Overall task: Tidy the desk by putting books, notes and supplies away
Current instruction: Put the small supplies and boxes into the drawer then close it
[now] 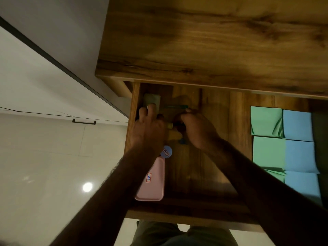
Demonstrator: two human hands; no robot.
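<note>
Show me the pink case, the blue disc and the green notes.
pink case [152,189]: head view, flat top below its sticker.
blue disc [166,152]: head view, its labelled centre.
green notes [266,121]: head view, middle of the farthest pad.

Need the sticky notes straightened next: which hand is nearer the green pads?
Right. The right hand is just left of the green pads, not touching; the left hand lies farther left, beyond it.
</note>
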